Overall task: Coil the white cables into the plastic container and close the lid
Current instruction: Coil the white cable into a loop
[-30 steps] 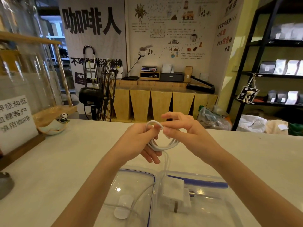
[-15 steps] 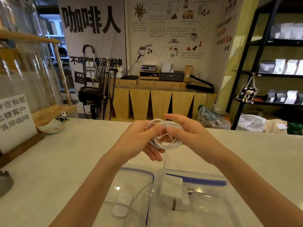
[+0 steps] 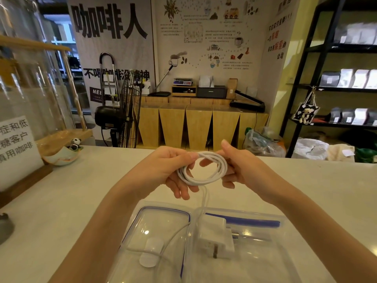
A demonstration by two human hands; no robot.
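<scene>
I hold a coil of white cable [image 3: 204,179] in the air above the counter. My left hand [image 3: 173,170] pinches the coil's upper left side, and my right hand [image 3: 238,168] grips its right side. A loose tail of the cable [image 3: 205,198] hangs down toward the clear plastic container [image 3: 265,260] below. A white plug adapter [image 3: 216,235] lies in the container. To its left lies the clear lid [image 3: 163,213] with a blue seal; a round white charger puck [image 3: 151,255] and its thin cable rest on it.
The pale counter [image 3: 71,211] runs left to right. A sign in a wooden stand [image 3: 16,148] and a small bowl with a panda figure [image 3: 65,154] sit at the left. A dark object [image 3: 4,227] lies at the left edge. Shelves and a fan stand beyond the counter.
The coil has grown wider with more loops. Both hands have spread slightly apart, and the hanging tail has shortened.
</scene>
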